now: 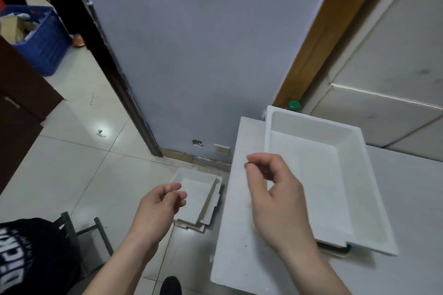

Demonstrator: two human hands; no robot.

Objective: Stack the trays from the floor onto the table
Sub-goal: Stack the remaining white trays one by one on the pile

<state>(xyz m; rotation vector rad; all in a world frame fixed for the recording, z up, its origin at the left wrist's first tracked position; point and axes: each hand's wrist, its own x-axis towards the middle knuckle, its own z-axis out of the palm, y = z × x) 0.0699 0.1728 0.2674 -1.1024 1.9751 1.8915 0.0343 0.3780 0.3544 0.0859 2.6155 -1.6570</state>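
A white tray (347, 189) lies on the white table (242, 235) at the right, its near corner overhanging something dark beneath it. On the tiled floor beside the table's left edge sits a pile of white trays (199, 189), slightly fanned out. My left hand (158, 208) hovers above that pile with loosely curled fingers and holds nothing. My right hand (275, 196) hangs over the table just left of the tray, fingers loosely bent, empty.
A grey wall panel (203, 55) rises behind the floor pile. A blue crate (40, 38) with papers stands far left by a dark cabinet (21, 108). A black metal chair frame (84, 230) is at my lower left. White cupboards (388, 93) stand behind the table.
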